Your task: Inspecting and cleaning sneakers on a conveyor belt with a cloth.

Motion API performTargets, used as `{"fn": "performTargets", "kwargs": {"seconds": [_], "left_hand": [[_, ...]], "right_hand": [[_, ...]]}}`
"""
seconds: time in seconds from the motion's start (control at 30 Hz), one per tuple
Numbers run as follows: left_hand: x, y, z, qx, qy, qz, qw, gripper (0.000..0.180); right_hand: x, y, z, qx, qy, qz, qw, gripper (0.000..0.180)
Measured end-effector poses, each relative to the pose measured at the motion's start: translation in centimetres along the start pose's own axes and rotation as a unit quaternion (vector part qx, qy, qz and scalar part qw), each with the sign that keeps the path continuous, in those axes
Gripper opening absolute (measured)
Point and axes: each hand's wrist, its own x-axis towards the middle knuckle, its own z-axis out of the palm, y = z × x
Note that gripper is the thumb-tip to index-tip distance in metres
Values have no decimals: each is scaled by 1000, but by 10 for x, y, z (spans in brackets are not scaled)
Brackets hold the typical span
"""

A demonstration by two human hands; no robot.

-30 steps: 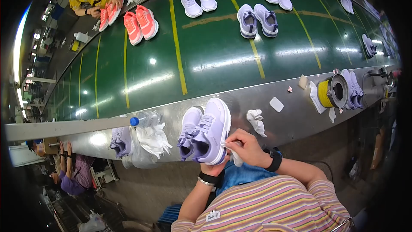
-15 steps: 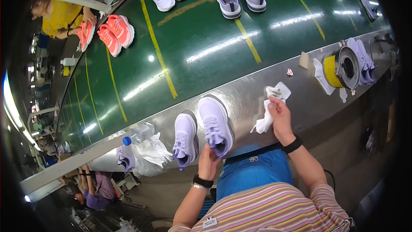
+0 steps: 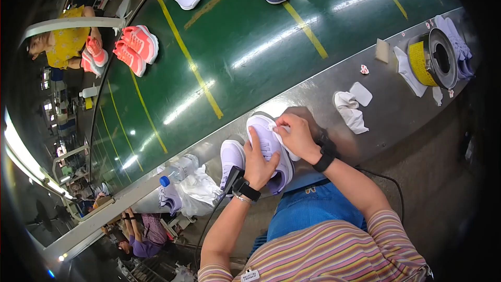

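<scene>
A lavender sneaker (image 3: 267,147) with a white sole rests on the metal ledge, its toe pointing away from me. My left hand (image 3: 258,164) grips it along its left side, index finger stretched toward the toe. Fingertips of my right hand (image 3: 298,138) pinch a white cloth (image 3: 272,126) against the shoe's upper near the toe; most of the cloth is hidden by the hand. Just left stands a matching sneaker (image 3: 232,154), partly behind my left wrist. Right of my hands lies a crumpled white cloth (image 3: 350,114) beside a white pad (image 3: 361,94).
Beyond the ledge runs a green conveyor (image 3: 250,83) carrying lavender sneakers and coral sneakers (image 3: 136,49). A metal tin (image 3: 438,58) stands at right. A bottle (image 3: 180,169) and white cloths (image 3: 198,185) lie left. A person in yellow (image 3: 68,42) handles coral shoes.
My right hand has moved left from the loose cloths to the sneaker with a white cloth. My left hand has shifted from its heel to its side. The view has tilted slightly.
</scene>
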Motion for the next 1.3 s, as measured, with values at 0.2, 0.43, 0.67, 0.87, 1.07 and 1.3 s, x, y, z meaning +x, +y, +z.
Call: {"fn": "performTargets", "kwargs": {"seconds": [0.2,0.43,0.67,0.87,1.07,1.3], "left_hand": [[-1,-6,1,7,13,14,1000,93],[1,1,-2,-29,-13,-12,999,91],[2,2,-2,-24,-13,-17,999,91],[0,-3,0,-3,-2,-6,1000,91],[0,-3,0,1,-3,-9,1000,91],[1,1,-2,-5,-21,-14,1000,90]], "right_hand": [[-6,7,1,-22,-22,-19,999,8],[12,-7,0,-49,-26,-44,997,8],[23,-5,2,-87,-55,-55,993,7],[6,-7,-3,-59,-61,-27,996,4],[17,-9,-6,-74,-91,-62,991,5],[52,-8,7,-99,-144,-117,978,2]]}}
